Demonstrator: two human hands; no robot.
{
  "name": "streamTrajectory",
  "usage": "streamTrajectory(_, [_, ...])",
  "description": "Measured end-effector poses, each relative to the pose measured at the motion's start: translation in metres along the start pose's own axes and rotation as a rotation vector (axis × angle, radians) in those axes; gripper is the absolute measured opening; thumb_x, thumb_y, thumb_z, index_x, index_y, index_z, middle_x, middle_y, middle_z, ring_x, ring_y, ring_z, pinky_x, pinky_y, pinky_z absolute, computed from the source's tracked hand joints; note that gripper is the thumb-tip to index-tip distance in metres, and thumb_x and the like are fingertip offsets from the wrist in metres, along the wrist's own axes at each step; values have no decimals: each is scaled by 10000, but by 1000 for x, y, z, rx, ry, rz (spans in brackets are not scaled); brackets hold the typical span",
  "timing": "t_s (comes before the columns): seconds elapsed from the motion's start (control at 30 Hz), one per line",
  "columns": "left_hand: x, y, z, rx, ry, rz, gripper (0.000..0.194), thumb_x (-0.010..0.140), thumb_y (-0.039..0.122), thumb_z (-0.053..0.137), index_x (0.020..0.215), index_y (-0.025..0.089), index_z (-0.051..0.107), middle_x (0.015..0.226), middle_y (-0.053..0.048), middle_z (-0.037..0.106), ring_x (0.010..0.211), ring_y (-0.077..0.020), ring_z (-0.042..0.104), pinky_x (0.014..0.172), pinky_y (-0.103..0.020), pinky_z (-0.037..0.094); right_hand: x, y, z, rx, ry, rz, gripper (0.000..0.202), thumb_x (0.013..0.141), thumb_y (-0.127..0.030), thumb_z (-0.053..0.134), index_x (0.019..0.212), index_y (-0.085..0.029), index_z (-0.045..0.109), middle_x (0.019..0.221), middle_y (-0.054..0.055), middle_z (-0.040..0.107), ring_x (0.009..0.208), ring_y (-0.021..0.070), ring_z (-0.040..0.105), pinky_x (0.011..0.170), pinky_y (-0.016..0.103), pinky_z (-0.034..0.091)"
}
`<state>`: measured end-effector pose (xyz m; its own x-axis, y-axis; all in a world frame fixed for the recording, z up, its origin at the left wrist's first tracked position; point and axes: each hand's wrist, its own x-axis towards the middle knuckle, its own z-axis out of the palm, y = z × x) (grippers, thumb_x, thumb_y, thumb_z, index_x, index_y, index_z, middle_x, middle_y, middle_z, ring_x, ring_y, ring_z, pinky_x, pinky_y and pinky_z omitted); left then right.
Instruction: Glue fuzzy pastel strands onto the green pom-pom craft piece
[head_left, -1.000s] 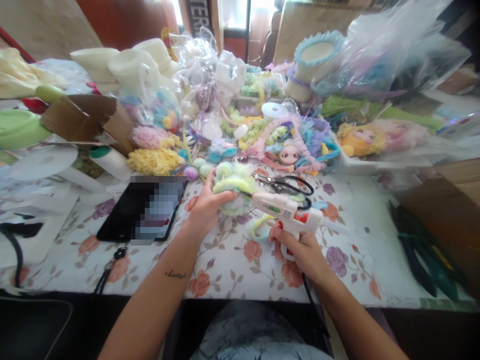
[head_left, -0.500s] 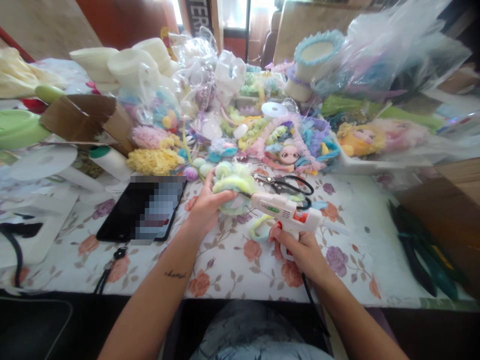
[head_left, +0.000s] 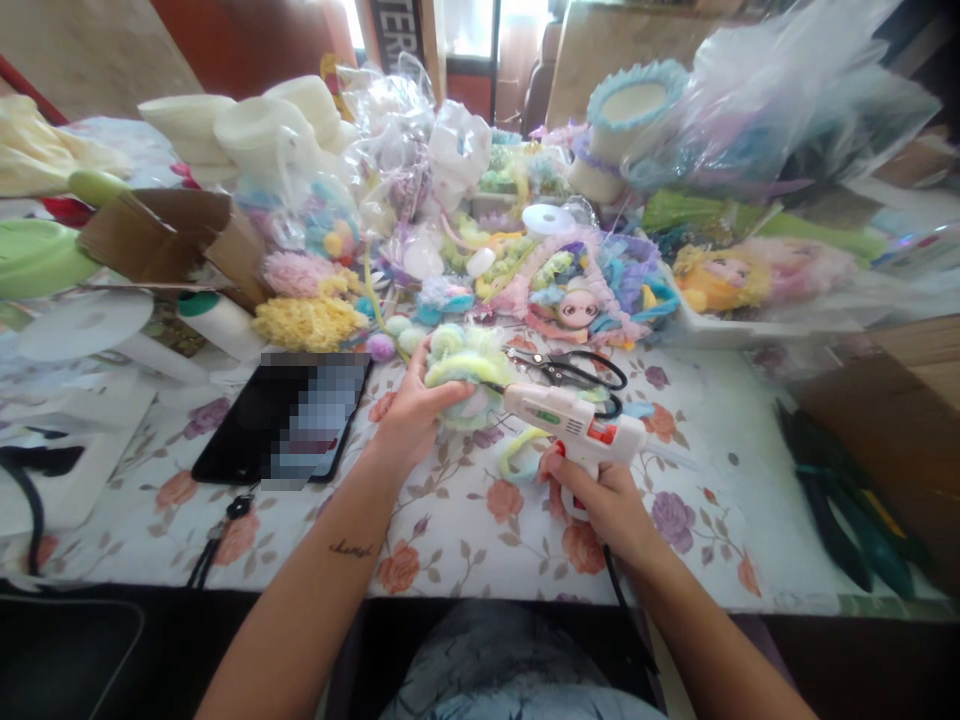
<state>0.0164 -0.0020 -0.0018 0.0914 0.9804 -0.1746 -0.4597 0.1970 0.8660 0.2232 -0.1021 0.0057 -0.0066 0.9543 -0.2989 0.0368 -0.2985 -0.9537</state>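
My left hand (head_left: 421, 405) is closed round a fluffy pale green and yellow craft piece (head_left: 469, 368), with the thumb lying across its front. In my right hand (head_left: 596, 495) is a white glue gun (head_left: 551, 412) with an orange trigger, gripped by the handle. The gun's nozzle points left and meets the right side of the fluffy piece; whether glue is coming out is too small to tell. Just behind the gun lie black-handled scissors (head_left: 577, 368). A yellow-green fuzzy strip (head_left: 517, 460) rests on the tablecloth under the gun.
A black phone (head_left: 247, 420) lies at the left. Behind it are a thread cone (head_left: 217, 325) and yellow yarn (head_left: 311, 322). A doll head (head_left: 579, 308) sits among coloured fuzzy strips at the back. Dark green-handled pliers (head_left: 832, 500) lie at the right, beside a cardboard box (head_left: 900, 400).
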Motion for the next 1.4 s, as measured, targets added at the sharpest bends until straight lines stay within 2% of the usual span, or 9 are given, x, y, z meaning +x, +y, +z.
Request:
streamTrajectory(0.3, [2, -3, -6, 16, -40, 21, 940, 597, 174, 950, 1460, 339, 615, 1019, 17, 780, 896, -227, 709, 749, -321, 527, 0, -3, 2, 5, 16, 24, 321, 781, -510, 758, 711, -212, 662, 483, -17, 594, 427, 112, 480, 454, 254, 379])
streamTrajectory(0.6, [-1, 3, 2, 13, 52, 4, 917, 554, 162, 929, 1408, 265, 612, 964, 14, 757, 819, -168, 697, 707, -235, 554, 3, -1, 3, -1, 39, -19, 309, 779, -504, 759, 814, -199, 725, 469, -36, 584, 423, 118, 489, 469, 256, 408])
streamTrajectory(0.77, [2, 2, -1, -14, 93, 24, 935, 555, 147, 918, 1420, 279, 587, 919, 39, 750, 806, -150, 706, 723, -216, 577, 3, 0, -1, 30, 40, -35, 321, 779, -496, 797, 861, -187, 775, 590, -1, 668, 437, 124, 546, 448, 256, 423])
streamTrajectory(0.9, [6, 4, -3, -76, 172, 33, 892, 544, 127, 928, 1368, 273, 620, 939, 36, 764, 825, -159, 721, 753, -233, 612, -3, 1, -40, 58, 104, -101, 378, 780, -532, 824, 921, -181, 812, 721, 38, 745, 410, 110, 532, 393, 251, 389])
streamTrajectory(1.03, [5, 8, 0, -68, 161, 34, 851, 558, 138, 930, 1341, 304, 639, 952, 42, 770, 820, -164, 722, 726, -230, 611, -14, -4, -116, -109, 431, -195, 384, 816, -543, 787, 932, -178, 819, 580, 14, 688, 398, 116, 492, 417, 258, 356])
streamTrajectory(1.13, [2, 9, 4, -46, 158, 14, 852, 549, 150, 926, 1338, 302, 640, 985, 32, 774, 848, -178, 732, 705, -218, 600, -14, -6, -172, -423, 701, -137, 436, 772, -621, 717, 735, -190, 771, 512, 46, 661, 436, 168, 519, 478, 319, 435])
streamTrajectory(1.2, [0, 8, 6, -9, 156, 7, 807, 578, 181, 907, 1331, 298, 642, 1015, 17, 771, 898, -204, 745, 718, -234, 607, -6, -4, -197, -506, 778, -101, 427, 701, -626, 736, 632, -205, 727, 500, 70, 653, 486, 213, 563, 513, 354, 463])
streamTrajectory(1.3, [-2, 8, 7, 31, 134, 6, 726, 595, 214, 894, 1279, 295, 663, 1025, -5, 766, 958, -245, 756, 752, -270, 626, 13, 4, -210, -584, 794, -79, 386, 641, -599, 752, 592, -220, 694, 539, 83, 682, 632, 295, 677, 612, 389, 525])
streamTrajectory(1.4, [-4, 9, 7, 61, 131, 1, 684, 546, 215, 908, 1190, 289, 689, 1012, -17, 772, 965, -270, 758, 752, -290, 639, 31, 11, -204, -639, 777, -79, 349, 680, -567, 712, 690, -218, 727, 718, 97, 781, 831, 348, 754, 736, 404, 573])
